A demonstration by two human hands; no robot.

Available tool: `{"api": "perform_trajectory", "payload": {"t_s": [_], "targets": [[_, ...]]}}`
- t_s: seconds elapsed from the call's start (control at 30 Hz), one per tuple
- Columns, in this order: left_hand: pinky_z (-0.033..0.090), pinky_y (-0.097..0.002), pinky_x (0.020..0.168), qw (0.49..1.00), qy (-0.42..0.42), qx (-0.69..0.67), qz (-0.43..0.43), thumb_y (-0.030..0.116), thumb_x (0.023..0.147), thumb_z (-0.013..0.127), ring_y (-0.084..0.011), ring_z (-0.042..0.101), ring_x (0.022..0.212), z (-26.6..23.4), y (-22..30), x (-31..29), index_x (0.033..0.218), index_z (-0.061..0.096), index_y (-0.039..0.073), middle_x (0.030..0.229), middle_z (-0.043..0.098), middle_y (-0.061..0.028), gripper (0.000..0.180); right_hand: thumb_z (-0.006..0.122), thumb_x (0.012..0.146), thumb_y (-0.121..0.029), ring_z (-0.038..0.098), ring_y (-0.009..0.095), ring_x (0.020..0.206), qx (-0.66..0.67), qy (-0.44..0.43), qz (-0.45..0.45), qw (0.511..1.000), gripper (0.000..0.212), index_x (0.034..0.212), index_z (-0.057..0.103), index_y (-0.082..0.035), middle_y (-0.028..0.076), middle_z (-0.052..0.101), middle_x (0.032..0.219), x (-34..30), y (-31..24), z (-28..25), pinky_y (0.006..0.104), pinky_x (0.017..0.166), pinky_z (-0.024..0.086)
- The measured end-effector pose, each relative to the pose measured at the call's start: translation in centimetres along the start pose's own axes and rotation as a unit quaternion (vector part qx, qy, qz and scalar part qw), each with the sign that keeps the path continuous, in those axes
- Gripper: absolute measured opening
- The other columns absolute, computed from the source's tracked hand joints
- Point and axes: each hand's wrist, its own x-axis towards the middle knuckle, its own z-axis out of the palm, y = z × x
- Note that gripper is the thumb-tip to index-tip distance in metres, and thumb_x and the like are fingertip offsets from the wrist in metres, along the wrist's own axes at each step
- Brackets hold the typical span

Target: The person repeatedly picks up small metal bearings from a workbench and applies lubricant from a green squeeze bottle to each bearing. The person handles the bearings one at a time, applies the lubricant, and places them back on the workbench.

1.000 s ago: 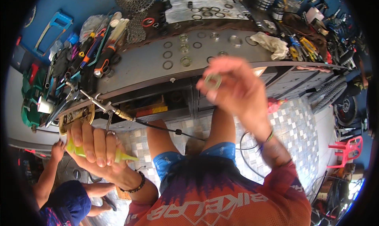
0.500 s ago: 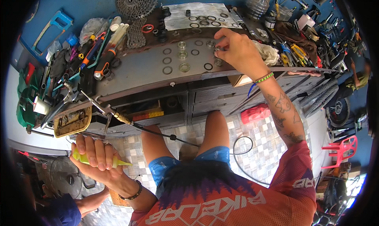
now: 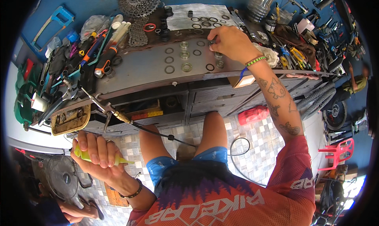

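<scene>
In my left hand [image 3: 98, 152], low on the left, is a yellow-green squeeze bottle [image 3: 83, 155]. Its thin nozzle points right, and the fingers wrap round its body. Over the bench my right hand [image 3: 233, 45] pinches a small dark metal ring [image 3: 212, 42], perhaps a bearing, between thumb and fingertips. Two bearings lie below that hand, the nearer one [image 3: 220, 63] in plainer sight. To the left, several thin dark rings [image 3: 169, 60] and a column of bearings [image 3: 184, 55] rest on the grey bench top [image 3: 134, 68].
Screwdrivers and other tools [image 3: 106, 62] crowd the bench's left, pliers [image 3: 297, 54] its right. A cassette [image 3: 140, 1] and chain [image 3: 138, 34] sit behind. An air gun [image 3: 106, 107] hangs at the front edge beside a yellow tray [image 3: 71, 119]. Another person's arm shows lower left.
My right hand has shifted slightly left and away from me, and the dark ring now shows in its pinch. The left hand still holds the bottle in nearly the same place.
</scene>
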Motion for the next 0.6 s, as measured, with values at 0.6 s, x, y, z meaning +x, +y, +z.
{"api": "perform_trajectory", "payload": {"t_s": [0.6], "targets": [[0.036,-0.0287,0.039,0.997,-0.054,0.051,0.01,0.034,0.11,0.034,-0.0128,0.039,0.044,2.7,-1.1,2.6,0.087,0.047,0.01,0.061,0.045,-0.0018,0.036,0.064,0.098,-0.02,0.068,0.017,0.088,0.79,-0.134,-0.08,0.593,0.022,0.112,0.057,-0.004,0.006,0.064,0.094,-11.5,-10.3,4.3,0.0322,0.078,0.054]]}}
